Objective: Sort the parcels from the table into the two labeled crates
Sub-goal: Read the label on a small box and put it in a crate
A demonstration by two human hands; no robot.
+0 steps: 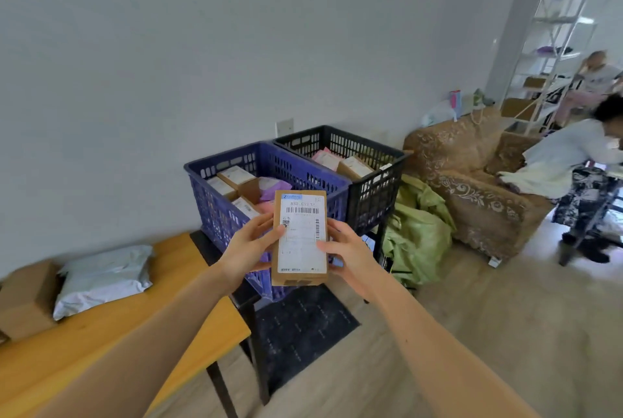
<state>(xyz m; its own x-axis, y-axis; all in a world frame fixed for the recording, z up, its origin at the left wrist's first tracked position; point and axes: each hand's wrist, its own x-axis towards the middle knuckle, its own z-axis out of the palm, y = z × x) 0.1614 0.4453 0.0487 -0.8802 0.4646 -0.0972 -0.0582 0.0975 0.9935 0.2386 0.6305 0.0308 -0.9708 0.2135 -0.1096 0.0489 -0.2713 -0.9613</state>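
**Labelled box held up in both hands in front of the crates**

Head view: A slim cardboard parcel stands upright in the air, its white shipping label and barcode facing the camera. It is held in front of the near corner of the blue crate. The left hand grips the parcel's left long edge, with the thumb lying across the front and the fingers curled behind. The right hand grips the right long edge the same way, its thumb pressing on the label. Both hands are closed round the box, and both forearms are bare.

The blue crate holds several brown boxes and a purple mailer. The black crate touches it on the right and contains a pink mailer and another brown carton.

On the left, the wooden table carries a grey poly bag, with a plain cardboard box just beside it at the frame's edge. A dark mat lies on the floor below the crates.

To the right of the black crate is a heap of green sacks, then a patterned armchair. Two other people are at the far right, blurred, near a white shelf frame.
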